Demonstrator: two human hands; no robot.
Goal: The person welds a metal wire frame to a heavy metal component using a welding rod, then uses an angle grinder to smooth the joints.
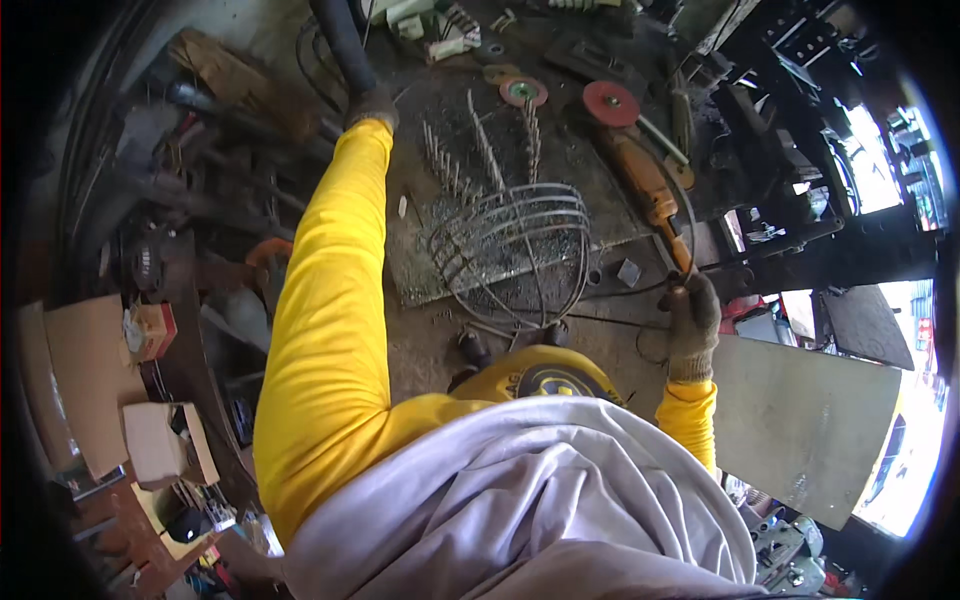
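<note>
My left hand (pixel 372 105), in a dark glove, reaches far out at the upper left. Its fingers close round the near end of a thick dark tube-shaped thing (pixel 345 45). My right hand (pixel 693 322), in a grey-brown knit glove, is at the right with its fingers curled. Just beyond it is the rear of an orange angle grinder (pixel 645 180) with a red disc (pixel 610 103), lying on the dark work surface (pixel 415 275). A black cable runs up to the right hand, but what the fingers hold is hidden.
A round wire guard-like frame (pixel 540 190) stands before me above my feet. Beyond it lie several twisted metal rods (pixel 485 140) and a small disc with a green centre (pixel 522 92). Cardboard boxes (pixel 160 440) are at the left. A flat grey panel (pixel 800 420) is at the right.
</note>
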